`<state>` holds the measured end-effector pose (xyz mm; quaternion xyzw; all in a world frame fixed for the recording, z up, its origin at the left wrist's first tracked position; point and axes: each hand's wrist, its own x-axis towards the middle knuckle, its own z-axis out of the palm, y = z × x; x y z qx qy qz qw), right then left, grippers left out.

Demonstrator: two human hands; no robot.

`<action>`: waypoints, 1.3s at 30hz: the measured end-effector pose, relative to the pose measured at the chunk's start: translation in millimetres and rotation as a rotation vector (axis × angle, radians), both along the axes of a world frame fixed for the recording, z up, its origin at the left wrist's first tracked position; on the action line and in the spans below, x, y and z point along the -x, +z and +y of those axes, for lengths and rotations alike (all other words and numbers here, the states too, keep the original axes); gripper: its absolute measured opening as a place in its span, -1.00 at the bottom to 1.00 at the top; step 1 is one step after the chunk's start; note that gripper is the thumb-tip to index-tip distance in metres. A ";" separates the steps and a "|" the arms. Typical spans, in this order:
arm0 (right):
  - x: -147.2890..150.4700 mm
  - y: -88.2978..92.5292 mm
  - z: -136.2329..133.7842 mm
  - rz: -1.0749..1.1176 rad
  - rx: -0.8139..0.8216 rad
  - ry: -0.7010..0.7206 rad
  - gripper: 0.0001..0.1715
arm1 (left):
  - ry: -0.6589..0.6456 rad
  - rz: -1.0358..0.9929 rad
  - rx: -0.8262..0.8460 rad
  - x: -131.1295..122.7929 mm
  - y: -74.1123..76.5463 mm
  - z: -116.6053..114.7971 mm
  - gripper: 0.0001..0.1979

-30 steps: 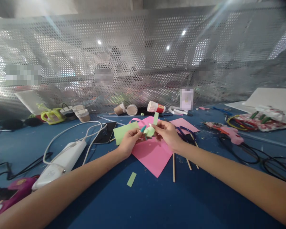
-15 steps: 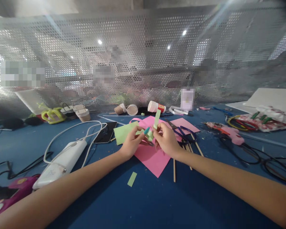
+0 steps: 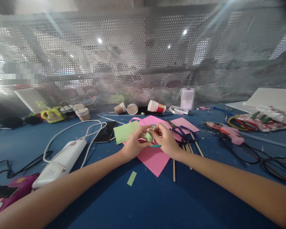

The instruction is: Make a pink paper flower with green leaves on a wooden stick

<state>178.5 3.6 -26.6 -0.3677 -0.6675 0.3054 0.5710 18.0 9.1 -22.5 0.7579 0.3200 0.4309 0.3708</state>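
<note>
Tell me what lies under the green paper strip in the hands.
A pink sheet lies on the blue table beneath the green paper strip, which the left hand and right hand hold. The hands cover the sheet's middle, so anything lying there is hidden.

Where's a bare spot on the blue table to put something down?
Biggest bare patch: near blue tabletop between the forearms, below the small green paper scrap. Another: behind the white charger block, toward the yellow-green plastic object. Crowded: around the left hand and right hand pinching the curled green paper strip over the pink paper sheet.
</note>
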 end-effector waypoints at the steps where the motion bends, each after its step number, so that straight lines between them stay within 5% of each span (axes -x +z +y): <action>1: -0.1 -0.6 1.3 0.025 0.016 0.034 -0.62 | 0.017 0.010 -0.016 0.4 -0.5 0.4 -0.36; 10: 3.1 2.3 2.2 0.290 0.244 0.116 -0.53 | 0.050 -0.053 -0.015 0.0 0.9 -0.7 -0.50; 21: 3.9 -1.5 0.2 0.273 0.242 0.030 -0.55 | 0.023 -0.191 0.287 -1.3 4.7 5.6 -0.41; 32: 3.2 1.6 -4.1 0.121 0.014 -0.032 -0.57 | 0.062 -0.104 0.241 -1.2 3.8 3.2 -0.39; 39: 2.7 1.5 -0.4 0.276 0.192 0.016 -0.54 | 0.008 -0.155 0.268 -0.9 1.7 2.3 -0.47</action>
